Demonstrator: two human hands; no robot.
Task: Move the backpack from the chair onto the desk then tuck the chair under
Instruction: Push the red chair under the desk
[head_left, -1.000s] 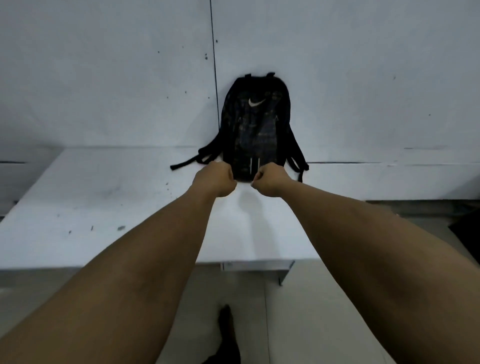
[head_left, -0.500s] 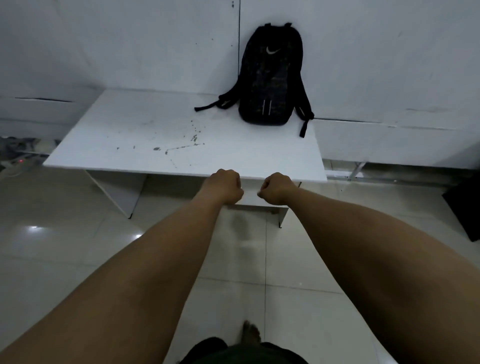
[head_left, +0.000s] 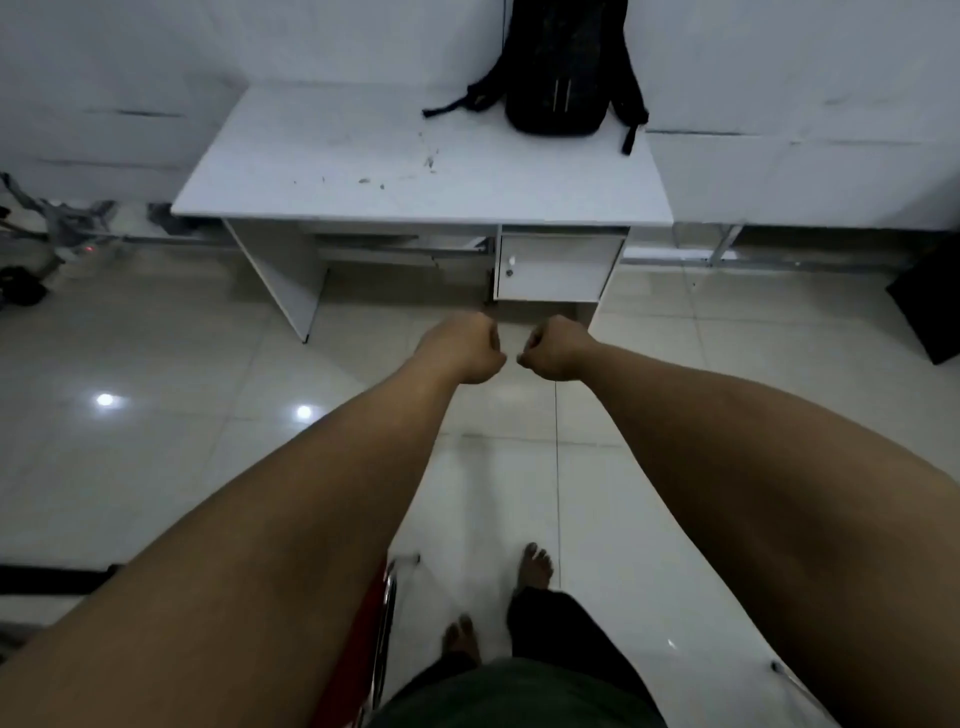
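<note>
The tiled floor (head_left: 156, 467) is pale and glossy — two light glints (head_left: 105, 399) sit on it at the left. A white wall (head_left: 805, 62) rises behind, with grey clutter (head_left: 62, 218) at its foot on the far left — and a dark box (head_left: 930, 306) stands on the floor at the right edge.

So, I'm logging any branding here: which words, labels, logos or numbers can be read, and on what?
None can be read.
Black fabric backpack leaning against the wall on the white desk: two pale vertical stripes only, no lettering; its top is cut off.
White desk cabinet door: a lock, no label.
</note>
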